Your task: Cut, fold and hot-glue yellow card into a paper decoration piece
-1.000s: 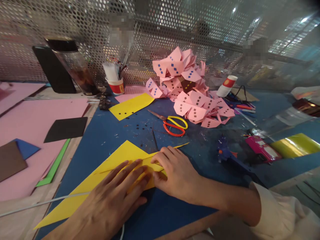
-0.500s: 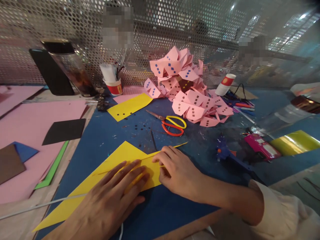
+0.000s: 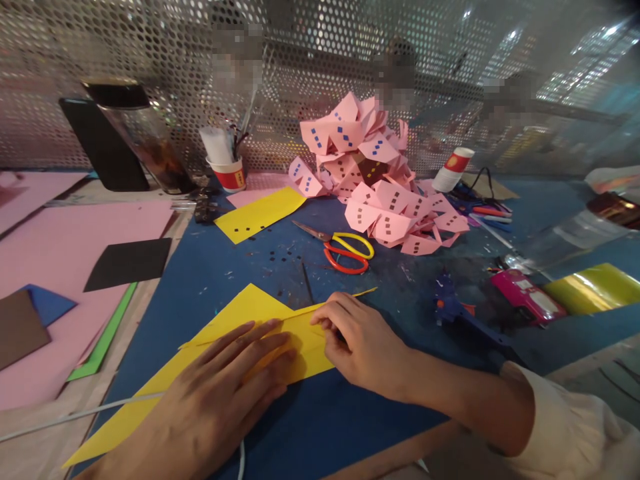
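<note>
A large yellow paper sheet point(image 3: 235, 317), folded along a slanting crease, lies on the blue table mat point(image 3: 210, 267). My left hand point(image 3: 220, 393) lies flat on the sheet with its fingers stretched out, holding it down. My right hand point(image 3: 363, 343) rests at the right end of the fold with its fingers curled and pressed on the paper's edge. A thin yellow strip sticks out past the right hand's fingertips.
Scissors point(image 3: 345, 250) with yellow and red handles lie beyond the sheet. Behind them stands a heap of folded pink paper pieces point(image 3: 380, 187) and a smaller yellow sheet point(image 3: 260, 213). A cup of tools point(image 3: 230, 173), a glue stick point(image 3: 447, 170), pens, and pink, black and green sheets point(image 3: 75, 247) lie around.
My right hand has slid slightly to the right along the fold. My left hand has stayed flat on the sheet.
</note>
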`<state>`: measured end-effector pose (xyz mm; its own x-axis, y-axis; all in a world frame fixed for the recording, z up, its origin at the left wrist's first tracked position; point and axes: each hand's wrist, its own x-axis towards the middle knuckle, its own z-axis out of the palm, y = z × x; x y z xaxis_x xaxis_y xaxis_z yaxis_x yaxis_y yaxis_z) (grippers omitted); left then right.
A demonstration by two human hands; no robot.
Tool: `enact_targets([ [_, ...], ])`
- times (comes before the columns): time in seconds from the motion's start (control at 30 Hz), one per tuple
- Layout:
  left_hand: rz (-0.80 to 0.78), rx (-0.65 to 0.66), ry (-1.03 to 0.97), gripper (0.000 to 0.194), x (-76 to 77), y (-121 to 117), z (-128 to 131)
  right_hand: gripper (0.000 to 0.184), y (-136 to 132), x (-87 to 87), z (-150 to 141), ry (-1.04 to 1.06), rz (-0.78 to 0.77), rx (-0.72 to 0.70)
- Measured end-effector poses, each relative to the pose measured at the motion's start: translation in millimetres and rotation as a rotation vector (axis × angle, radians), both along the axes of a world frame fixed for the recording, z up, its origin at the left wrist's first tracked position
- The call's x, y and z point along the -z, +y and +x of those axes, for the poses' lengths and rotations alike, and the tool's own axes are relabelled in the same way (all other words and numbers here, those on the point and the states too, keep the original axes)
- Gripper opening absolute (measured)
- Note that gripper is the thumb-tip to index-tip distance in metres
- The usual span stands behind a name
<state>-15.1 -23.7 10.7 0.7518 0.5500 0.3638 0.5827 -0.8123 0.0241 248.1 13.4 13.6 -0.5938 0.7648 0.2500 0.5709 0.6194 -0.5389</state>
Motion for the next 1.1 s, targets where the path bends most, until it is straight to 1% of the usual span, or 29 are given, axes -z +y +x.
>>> enact_targets([
  [0.13,-0.011,0.001,-0.043,0.029,3.0,3.3,-3.3,0.010,-1.2,-2.1,-0.1,-0.029,0.041,-0.047],
  [0.23,-0.054,0.008,-0.060,0.031,7.1,3.6,-6.8,0.002,-1.8,-1.2,-0.6,-0.066,0.072,-0.065],
  [0.3,-0.082,-0.002,-0.079,0.030,9.2,3.3,-8.4,0.003,-1.6,-0.3,-0.7,-0.078,0.080,-0.066],
  [0.4,-0.109,-0.062,-0.121,0.026,11.2,3.2,-8.6,0.004,-1.2,0.2,-0.4,-0.077,0.090,-0.061],
  [0.57,-0.167,-0.137,-0.165,0.027,13.3,4.2,-6.1,0.018,-2.5,-1.2,-1.4,-0.074,0.084,-0.002],
  [0.63,-0.171,-0.156,-0.187,0.027,13.3,4.1,-5.5,0.020,-3.0,-1.4,-2.1,-0.081,0.075,0.017],
  [0.73,-0.168,-0.150,-0.172,0.024,12.3,3.7,-5.8,0.017,-3.1,-1.2,-2.8,-0.090,0.079,0.019],
  [0.87,-0.147,-0.138,-0.165,0.025,11.0,3.6,-6.4,0.019,-2.9,-1.6,-3.1,-0.090,0.072,0.019],
  [1.1,-0.037,-0.109,-0.184,0.023,5.8,7.7,-0.3,0.024,-3.1,-2.2,-1.8,-0.134,0.099,-0.021],
])
